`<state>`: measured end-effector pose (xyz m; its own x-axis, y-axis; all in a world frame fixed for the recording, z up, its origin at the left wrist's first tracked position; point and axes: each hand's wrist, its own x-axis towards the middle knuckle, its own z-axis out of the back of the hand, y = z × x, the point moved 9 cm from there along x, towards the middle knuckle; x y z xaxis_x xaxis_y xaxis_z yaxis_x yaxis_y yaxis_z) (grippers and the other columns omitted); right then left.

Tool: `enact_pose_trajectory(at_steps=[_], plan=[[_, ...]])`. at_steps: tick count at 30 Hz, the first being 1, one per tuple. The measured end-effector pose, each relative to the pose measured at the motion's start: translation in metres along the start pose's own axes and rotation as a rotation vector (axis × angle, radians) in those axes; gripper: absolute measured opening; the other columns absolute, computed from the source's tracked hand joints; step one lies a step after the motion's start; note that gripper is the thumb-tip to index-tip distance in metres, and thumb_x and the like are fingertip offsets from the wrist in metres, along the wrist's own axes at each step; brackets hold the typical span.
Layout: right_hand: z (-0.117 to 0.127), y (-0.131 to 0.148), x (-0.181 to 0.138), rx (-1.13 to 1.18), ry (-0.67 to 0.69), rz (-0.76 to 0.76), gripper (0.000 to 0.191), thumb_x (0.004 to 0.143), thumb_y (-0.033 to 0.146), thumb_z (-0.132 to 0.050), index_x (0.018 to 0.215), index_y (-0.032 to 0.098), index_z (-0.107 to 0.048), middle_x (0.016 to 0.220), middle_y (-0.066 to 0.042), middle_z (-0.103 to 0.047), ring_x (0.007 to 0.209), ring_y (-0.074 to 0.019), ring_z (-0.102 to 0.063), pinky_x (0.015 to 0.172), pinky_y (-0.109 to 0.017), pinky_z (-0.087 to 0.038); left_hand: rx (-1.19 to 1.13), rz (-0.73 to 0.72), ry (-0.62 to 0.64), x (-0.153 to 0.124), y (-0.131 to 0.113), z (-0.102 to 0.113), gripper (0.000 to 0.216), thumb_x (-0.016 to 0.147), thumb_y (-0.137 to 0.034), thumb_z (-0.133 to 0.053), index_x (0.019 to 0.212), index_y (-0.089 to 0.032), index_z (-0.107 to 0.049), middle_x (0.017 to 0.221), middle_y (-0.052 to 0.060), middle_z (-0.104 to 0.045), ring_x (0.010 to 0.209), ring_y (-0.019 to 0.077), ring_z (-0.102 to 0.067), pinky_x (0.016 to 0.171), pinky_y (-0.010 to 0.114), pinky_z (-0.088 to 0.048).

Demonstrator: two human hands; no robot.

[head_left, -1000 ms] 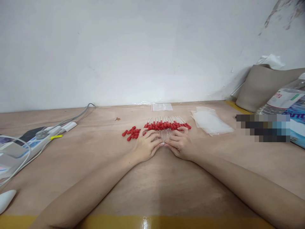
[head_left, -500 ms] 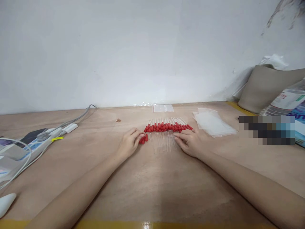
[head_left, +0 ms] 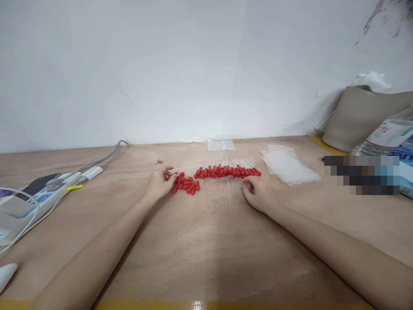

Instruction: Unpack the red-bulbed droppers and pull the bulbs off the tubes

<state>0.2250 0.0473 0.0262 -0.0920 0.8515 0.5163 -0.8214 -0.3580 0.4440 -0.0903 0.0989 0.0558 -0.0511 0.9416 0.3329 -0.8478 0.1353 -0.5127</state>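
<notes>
Both arms bare to frame edge, no sleeves visible. Left hand (head_left: 158,184) & right hand (head_left: 260,193): no gloves, no rings, no watch or wristband that I can see. Forearms slim, nothing strapped or taped on. Nails too small/blurry to tell. No markings seen. Rest of body out of view.

Pixelated over: a dark patch (head_left: 361,174) right of the stack of clear plastic bags (head_left: 288,167). Cut off at the right edge: clear plastic bottle (head_left: 389,134). Too faint to count: clear glass tubes (head_left: 222,193). Left grip (head_left: 159,183) fingertip contact too small to tell.
</notes>
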Motion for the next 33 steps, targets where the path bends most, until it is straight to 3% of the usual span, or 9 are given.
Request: enact_pose_trajectory(at_steps=[7,11,14,18,22,27,29,33], plan=[[0.004,0.007,-0.001,-0.076,0.024,-0.057,0.028,0.081,0.04,-0.045,0.083,0.022,-0.065,0.071,-0.002,-0.063,0.064,-0.0169,-0.056,0.062,-0.031,-0.036,0.049,-0.017,-0.039,-0.006,-0.008,0.004,0.035,0.075,-0.048,-0.048,0.088,-0.019,-0.064,0.075,0.003,-0.064,0.064,0.0169,-0.056,0.061,0.028,-0.042],[0.004,0.011,0.0,-0.11,0.065,-0.024,0.034,0.086,0.038,-0.038,0.068,0.023,-0.063,0.071,-0.002,-0.062,0.07,-0.018,-0.057,0.066,-0.032,-0.034,0.127,-0.2,-0.112,-0.01,-0.038,0.006,0.027,0.077,-0.042,-0.048,0.08,-0.021,-0.064,0.085,0.005,-0.062,0.081,0.0202,-0.055,0.074,0.031,-0.041],[0.006,0.01,0.001,-0.054,0.022,0.001,0.041,0.089,0.036,-0.033,0.06,0.021,-0.059,0.067,-0.003,-0.061,0.067,-0.0172,-0.056,0.061,-0.03,-0.035,0.221,-0.285,-0.08,-0.006,-0.062,-0.007,0.025,0.076,-0.042,-0.05,0.074,-0.021,-0.064,0.084,0.005,-0.06,0.09,0.0239,-0.053,0.085,0.039,-0.036],[0.003,0.004,0.002,-0.033,0.02,-0.012,0.039,0.088,0.037,-0.033,0.065,0.021,-0.06,0.069,-0.003,-0.062,0.068,-0.0171,-0.056,0.06,-0.029,-0.036,0.312,-0.237,0.012,0.013,-0.075,-0.029,0.03,0.073,-0.048,-0.052,0.071,-0.021,-0.065,0.089,0.008,-0.06,0.096,0.0293,-0.05,0.087,0.046,-0.033],[0.005,0.004,0.0,0.014,-0.035,0.02,0.032,0.086,0.038,-0.039,0.079,0.02,-0.065,0.074,-0.004,-0.062,0.073,-0.018,-0.056,0.066,-0.031,-0.04,0.312,-0.144,0.124,0.031,-0.072,-0.049,0.03,0.07,-0.047,-0.054,0.063,-0.02,-0.064,0.087,0.011,-0.061,0.095,0.0322,-0.052,0.084,0.048,-0.034],[0.012,0.013,-0.002,0.092,-0.097,0.108,0.026,0.084,0.034,-0.044,0.089,0.019,-0.064,0.08,-0.006,-0.06,0.08,-0.0182,-0.056,0.078,-0.035,-0.043,0.281,-0.096,0.09,0.031,-0.072,-0.042,0.023,0.075,-0.037,-0.05,0.067,-0.019,-0.061,0.082,0.011,-0.063,0.087,0.0299,-0.055,0.076,0.042,-0.039],[0.017,0.02,-0.004,0.101,-0.127,0.155,0.027,0.083,0.033,-0.045,0.098,0.019,-0.062,0.091,-0.008,-0.06,0.088,-0.0195,-0.055,0.082,-0.036,-0.043,0.268,-0.171,0.01,0.018,-0.08,-0.028,0.021,0.078,-0.035,-0.047,0.073,-0.018,-0.059,0.085,0.011,-0.062,0.088,0.0284,-0.054,0.075,0.04,-0.039],[0.023,0.045,-0.01,0.042,-0.098,0.324,0.047,0.083,0.033,-0.047,0.127,0.019,-0.041,0.124,-0.011,-0.047,0.115,-0.0226,-0.044,0.094,-0.04,-0.039,0.174,-0.526,-0.026,-0.035,-0.109,-0.017,0.018,0.084,-0.032,-0.042,0.079,-0.019,-0.053,0.08,0.004,-0.061,0.082,0.0204,-0.054,0.079,0.036,-0.035]])
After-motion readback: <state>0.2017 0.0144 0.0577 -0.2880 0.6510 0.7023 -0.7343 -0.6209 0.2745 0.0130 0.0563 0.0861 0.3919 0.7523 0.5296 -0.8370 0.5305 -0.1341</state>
